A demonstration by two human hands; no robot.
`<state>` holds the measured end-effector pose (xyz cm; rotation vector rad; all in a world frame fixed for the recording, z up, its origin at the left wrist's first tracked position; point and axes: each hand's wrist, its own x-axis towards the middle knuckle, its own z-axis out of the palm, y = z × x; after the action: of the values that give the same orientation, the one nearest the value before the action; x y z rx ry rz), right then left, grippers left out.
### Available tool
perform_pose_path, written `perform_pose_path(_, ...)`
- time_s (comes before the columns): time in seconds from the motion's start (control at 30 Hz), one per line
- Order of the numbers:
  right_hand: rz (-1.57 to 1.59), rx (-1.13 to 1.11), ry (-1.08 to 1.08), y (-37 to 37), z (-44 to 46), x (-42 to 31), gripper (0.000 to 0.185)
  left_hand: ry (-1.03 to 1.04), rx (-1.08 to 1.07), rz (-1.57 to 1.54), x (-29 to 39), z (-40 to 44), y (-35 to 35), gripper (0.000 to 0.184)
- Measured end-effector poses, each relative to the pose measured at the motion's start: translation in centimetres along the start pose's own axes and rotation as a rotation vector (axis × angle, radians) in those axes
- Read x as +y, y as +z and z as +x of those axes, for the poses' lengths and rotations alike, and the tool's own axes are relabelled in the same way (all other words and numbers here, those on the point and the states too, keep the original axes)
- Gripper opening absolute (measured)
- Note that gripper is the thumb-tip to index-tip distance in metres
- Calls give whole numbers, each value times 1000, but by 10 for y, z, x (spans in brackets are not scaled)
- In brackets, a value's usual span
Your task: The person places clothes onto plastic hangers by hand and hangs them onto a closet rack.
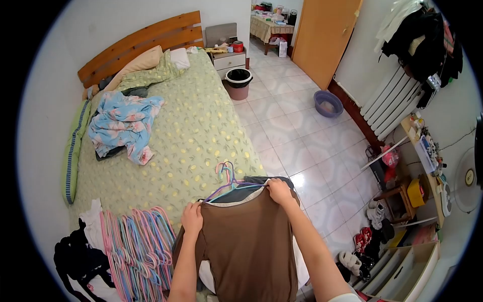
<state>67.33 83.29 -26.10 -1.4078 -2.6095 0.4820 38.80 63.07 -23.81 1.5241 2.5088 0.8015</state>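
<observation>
A brown long-sleeved top lies spread at the near edge of the bed. My left hand grips its left shoulder, and my right hand pinches the right shoulder. Purple and turquoise hangers sit at the neckline, their hooks pointing up the bed. Dark and white garments show beneath the top. To the left, a big stack of pastel hangers lies on the bed. Black and white clothes are heaped beyond it.
A blue floral garment rests crumpled on the bed's green sheet. On the tiled floor stand a pink bin and a purple basin. Shoes and a shelf unit are at right.
</observation>
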Motion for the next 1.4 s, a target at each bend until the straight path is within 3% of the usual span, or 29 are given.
perform_pose_path(0.27,99,49,-44,35,6,7,13,110,169,-98,39,15,45,23)
perform_pose_path(0.37,158,86,-56,31,7,-3,23,147,-9,-338,57,14,69,21)
perform_pose_path(0.47,170,119,-103,29,9,-8,28,29,-99,-424,70,6,92,21)
perform_pose_path(0.57,74,66,-132,38,14,-4,28,-140,-237,-450,61,5,119,33)
perform_pose_path(0.67,-40,27,-124,44,23,-2,23,-520,-304,-827,50,14,143,45)
perform_pose_path(0.93,-117,154,-143,55,51,-5,11,-692,-310,-1111,76,31,126,70)
perform_pose_path(1.03,-78,213,-149,54,54,-8,18,-778,-236,-1275,72,37,132,67)
perform_pose_path(1.23,138,5,67,48,50,-13,38,-737,-308,-1333,54,36,147,60)
perform_pose_path(1.4,16,-120,94,40,47,-15,40,-723,-307,-1398,48,28,149,53)
